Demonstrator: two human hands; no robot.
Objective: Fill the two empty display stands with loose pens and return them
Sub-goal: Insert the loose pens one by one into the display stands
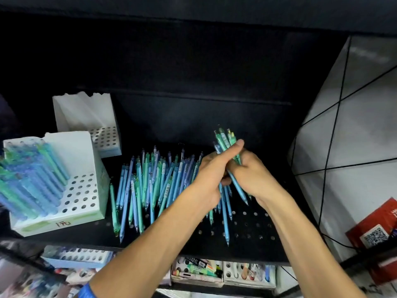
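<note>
Both hands meet over the shelf [247, 229]: left hand [211, 168] and right hand [253, 175] curl their fingers round one pen bundle [225, 140]. Loose pens [150, 186] lie left of the fingers; the half-filled stand [81, 203] sits farther left.

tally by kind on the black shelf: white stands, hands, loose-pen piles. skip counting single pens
White display stands: 2, the partly filled stand and the empty stand
Hands: 2, left hand and right hand, both gripping a pen bundle
Loose pen pile: 1
Total: 5
</note>
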